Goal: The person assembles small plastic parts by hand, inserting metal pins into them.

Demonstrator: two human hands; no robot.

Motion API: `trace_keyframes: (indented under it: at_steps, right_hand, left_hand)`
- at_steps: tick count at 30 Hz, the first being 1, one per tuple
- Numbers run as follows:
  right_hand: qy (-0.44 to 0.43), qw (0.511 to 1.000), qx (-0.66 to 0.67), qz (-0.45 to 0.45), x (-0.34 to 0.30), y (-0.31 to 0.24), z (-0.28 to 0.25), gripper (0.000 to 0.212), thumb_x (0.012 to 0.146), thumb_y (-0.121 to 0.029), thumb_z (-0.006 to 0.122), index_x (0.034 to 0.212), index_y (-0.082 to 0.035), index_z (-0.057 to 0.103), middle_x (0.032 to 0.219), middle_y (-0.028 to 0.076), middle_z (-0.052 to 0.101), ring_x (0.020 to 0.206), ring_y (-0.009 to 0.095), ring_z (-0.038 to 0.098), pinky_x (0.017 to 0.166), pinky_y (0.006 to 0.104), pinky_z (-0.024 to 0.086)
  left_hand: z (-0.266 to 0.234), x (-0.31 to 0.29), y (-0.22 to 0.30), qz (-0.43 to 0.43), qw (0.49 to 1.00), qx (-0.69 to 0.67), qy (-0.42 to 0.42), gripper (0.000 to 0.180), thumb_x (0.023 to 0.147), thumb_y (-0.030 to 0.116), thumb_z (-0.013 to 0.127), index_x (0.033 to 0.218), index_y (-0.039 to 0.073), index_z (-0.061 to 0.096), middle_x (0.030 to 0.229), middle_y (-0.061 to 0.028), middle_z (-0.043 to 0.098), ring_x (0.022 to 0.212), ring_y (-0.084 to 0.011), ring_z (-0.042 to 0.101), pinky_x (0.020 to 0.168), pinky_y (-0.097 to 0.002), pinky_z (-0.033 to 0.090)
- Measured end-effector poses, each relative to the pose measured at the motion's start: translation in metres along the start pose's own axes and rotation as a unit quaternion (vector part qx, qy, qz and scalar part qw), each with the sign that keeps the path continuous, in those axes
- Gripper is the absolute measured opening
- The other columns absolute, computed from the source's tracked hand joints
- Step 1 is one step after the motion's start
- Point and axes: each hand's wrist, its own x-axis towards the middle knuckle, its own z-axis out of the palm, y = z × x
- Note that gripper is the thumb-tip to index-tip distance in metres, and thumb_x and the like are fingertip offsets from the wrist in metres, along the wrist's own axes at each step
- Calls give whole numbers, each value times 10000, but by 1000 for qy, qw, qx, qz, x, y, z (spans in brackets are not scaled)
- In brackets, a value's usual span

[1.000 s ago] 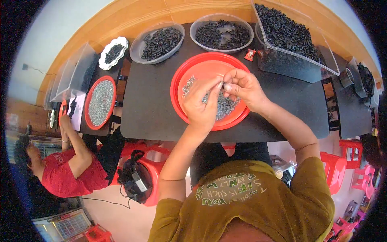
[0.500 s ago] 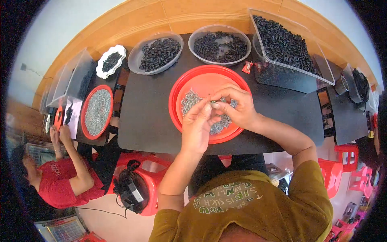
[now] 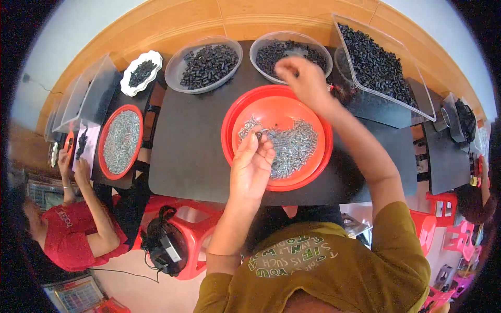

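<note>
My left hand (image 3: 249, 166) is over the red basin (image 3: 225, 141), thumb and forefinger pinching a small black plastic piece (image 3: 259, 135). Small silvery metal parts (image 3: 292, 148), like screws, lie heaped in the orange-red dish (image 3: 284, 107) inside that basin. My right hand (image 3: 305, 78) reaches over the near rim of a round clear bowl (image 3: 254, 52) of small black pieces. Its thumb and forefinger look apart, and I see nothing between them.
Another clear bowl (image 3: 172, 81) of black pieces stands left; a large clear bin (image 3: 365, 109) of them stands right. A co-worker in red (image 3: 78, 229) sits at the left table beside a red tray (image 3: 106, 159) of metal parts. A red stool (image 3: 195, 245) holds a black bag.
My hands have parted. The right has moved up and away to the round clear bowl, while the left stays over the basin with the small black piece.
</note>
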Motion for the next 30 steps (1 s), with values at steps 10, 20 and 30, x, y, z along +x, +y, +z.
trace_keyframes:
  at_steps: [10, 20, 30]
  right_hand:
    - [-168, 904, -387, 75, 56, 103, 17, 180, 699, -121, 464, 741, -25, 611, 792, 159, 592, 767, 272, 585, 653, 375, 472]
    - [-134, 974, 160, 88, 0, 30, 1, 211, 736, -165, 559, 896, -28, 564, 697, 43, 573, 637, 98, 523, 598, 231, 433]
    - [-230, 867, 400, 190, -85, -50, -42, 162, 777, -113, 539, 897, -5, 530, 775, 41, 584, 659, 73, 556, 487, 162, 409]
  left_hand:
    - [4, -2, -3, -45, 998, -25, -41, 160, 817, 191, 485, 889, 52, 518, 684, -6, 475, 584, -94, 434, 530, -204, 370]
    - [2, -3, -8, -46, 999, 4, -16, 173, 782, 131, 530, 939, 56, 528, 768, -41, 550, 617, -103, 484, 576, -220, 408]
    - [9, 1, -24, -41, 998, 43, -20, 148, 796, 147, 514, 898, 40, 531, 725, -40, 531, 584, -99, 458, 532, -178, 387]
